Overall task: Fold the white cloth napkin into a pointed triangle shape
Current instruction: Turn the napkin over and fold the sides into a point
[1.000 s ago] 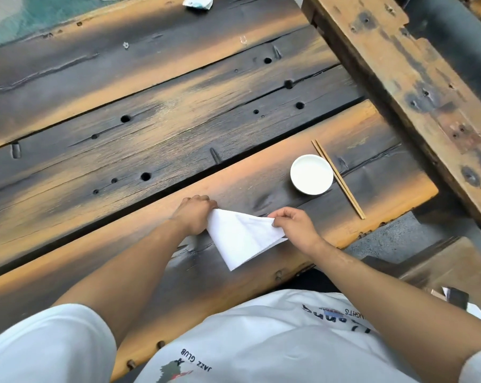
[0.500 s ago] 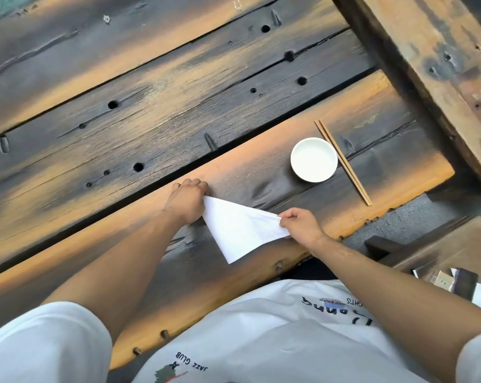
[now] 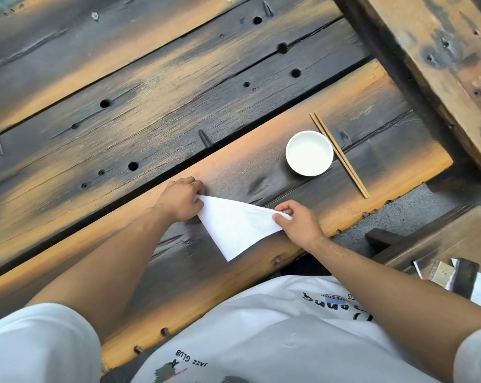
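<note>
The white cloth napkin lies folded into a triangle on the dark wooden table, its sharp point aimed toward me near the table's front edge. My left hand pinches the napkin's far-left corner with curled fingers. My right hand pinches the right corner between thumb and fingers, lifting that corner slightly off the wood. The top edge of the napkin stretches between the two hands.
A small white bowl stands to the right of the napkin, with a pair of wooden chopsticks lying beside it. A thick wooden beam runs along the right. A bench with small items sits lower right.
The right hand has raised the napkin's right corner and pulled it a little outward, drawing the top edge tighter. The left hand keeps its hold on the left corner.
</note>
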